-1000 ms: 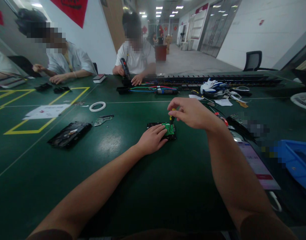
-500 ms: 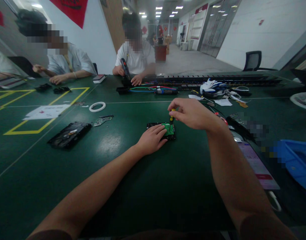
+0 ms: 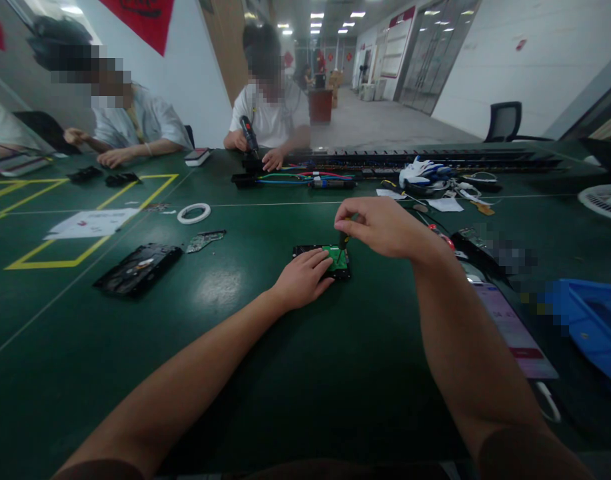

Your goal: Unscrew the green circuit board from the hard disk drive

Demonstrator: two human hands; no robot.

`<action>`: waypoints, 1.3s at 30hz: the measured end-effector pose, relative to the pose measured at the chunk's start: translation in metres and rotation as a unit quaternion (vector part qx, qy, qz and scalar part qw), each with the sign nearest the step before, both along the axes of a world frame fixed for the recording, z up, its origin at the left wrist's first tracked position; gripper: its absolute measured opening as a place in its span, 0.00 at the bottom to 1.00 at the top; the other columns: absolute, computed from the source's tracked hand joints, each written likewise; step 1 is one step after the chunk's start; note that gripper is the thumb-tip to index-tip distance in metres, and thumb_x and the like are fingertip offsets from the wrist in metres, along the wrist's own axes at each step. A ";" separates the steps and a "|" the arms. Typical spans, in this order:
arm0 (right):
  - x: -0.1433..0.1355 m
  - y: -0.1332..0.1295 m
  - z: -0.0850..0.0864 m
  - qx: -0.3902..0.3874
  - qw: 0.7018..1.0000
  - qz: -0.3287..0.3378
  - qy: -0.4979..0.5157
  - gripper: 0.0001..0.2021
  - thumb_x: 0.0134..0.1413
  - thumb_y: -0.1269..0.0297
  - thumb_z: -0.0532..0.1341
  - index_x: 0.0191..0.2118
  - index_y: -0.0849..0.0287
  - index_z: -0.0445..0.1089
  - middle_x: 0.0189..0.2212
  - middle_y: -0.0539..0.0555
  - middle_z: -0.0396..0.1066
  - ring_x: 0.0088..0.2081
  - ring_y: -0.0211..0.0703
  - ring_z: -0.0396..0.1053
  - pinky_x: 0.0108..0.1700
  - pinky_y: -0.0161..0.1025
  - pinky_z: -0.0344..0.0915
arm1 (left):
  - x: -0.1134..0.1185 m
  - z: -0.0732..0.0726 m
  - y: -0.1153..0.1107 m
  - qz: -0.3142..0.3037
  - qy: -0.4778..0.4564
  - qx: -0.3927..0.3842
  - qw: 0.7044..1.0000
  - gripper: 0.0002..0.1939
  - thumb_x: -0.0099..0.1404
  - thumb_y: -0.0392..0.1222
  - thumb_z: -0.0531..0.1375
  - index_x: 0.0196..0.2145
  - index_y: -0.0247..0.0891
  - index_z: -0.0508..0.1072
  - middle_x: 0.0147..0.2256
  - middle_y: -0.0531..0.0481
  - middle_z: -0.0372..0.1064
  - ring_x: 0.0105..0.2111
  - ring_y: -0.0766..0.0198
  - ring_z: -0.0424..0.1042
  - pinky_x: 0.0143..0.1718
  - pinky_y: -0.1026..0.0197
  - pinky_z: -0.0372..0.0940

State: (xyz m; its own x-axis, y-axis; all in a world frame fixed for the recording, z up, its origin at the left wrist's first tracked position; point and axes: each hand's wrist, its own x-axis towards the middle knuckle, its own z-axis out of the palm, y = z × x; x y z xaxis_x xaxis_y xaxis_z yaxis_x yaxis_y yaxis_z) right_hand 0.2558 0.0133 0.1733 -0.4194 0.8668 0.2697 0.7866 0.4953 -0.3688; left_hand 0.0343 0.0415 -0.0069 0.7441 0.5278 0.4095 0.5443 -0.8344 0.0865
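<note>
A black hard drive (image 3: 342,273) with a green circuit board (image 3: 338,257) facing up lies on the green table in front of me. My left hand (image 3: 304,279) rests flat across its left part, fingers stretched out, and covers much of it. My right hand (image 3: 372,225) grips a small screwdriver (image 3: 344,239) with a dark and yellow handle. The screwdriver stands nearly upright, its tip down at the green board; whether it sits in a screw is too small to tell.
To the left lie a black drive casing (image 3: 139,268), a loose circuit board (image 3: 206,241) and a white tape roll (image 3: 194,213). On the right are a phone (image 3: 515,327), a blue bin (image 3: 592,327) and gloves (image 3: 425,175). Across the table a person holds a power screwdriver (image 3: 249,133).
The fingers of my right hand have turned slightly on the screwdriver handle, so less yellow shows. My left hand and the hard drive stay in place.
</note>
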 end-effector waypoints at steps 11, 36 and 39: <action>0.000 0.000 -0.001 0.003 1.000 -0.027 -0.013 0.11 0.64 0.61 0.63 0.45 0.59 0.81 0.36 0.57 0.81 0.38 0.49 0.76 0.43 0.43 0.64 | 0.000 0.001 -0.001 0.003 0.002 0.000 1.000 0.25 0.80 0.52 0.57 0.65 0.35 0.71 0.66 0.35 0.70 0.70 0.45 0.66 0.71 0.39 0.62; 0.001 0.000 -0.002 0.013 1.000 -0.013 -0.006 0.09 0.66 0.64 0.63 0.45 0.59 0.80 0.39 0.56 0.82 0.39 0.47 0.76 0.44 0.41 0.64 | 0.000 -0.001 0.000 -0.003 -0.005 0.006 1.000 0.25 0.79 0.52 0.59 0.65 0.34 0.72 0.66 0.34 0.71 0.69 0.44 0.68 0.71 0.40 0.63; 0.002 0.001 -0.003 0.016 1.000 -0.016 -0.010 0.10 0.66 0.64 0.62 0.46 0.60 0.80 0.39 0.56 0.82 0.38 0.47 0.76 0.44 0.42 0.64 | 0.000 0.000 0.000 -0.002 -0.006 0.006 1.000 0.25 0.79 0.52 0.59 0.65 0.34 0.72 0.65 0.34 0.71 0.68 0.44 0.68 0.71 0.39 0.63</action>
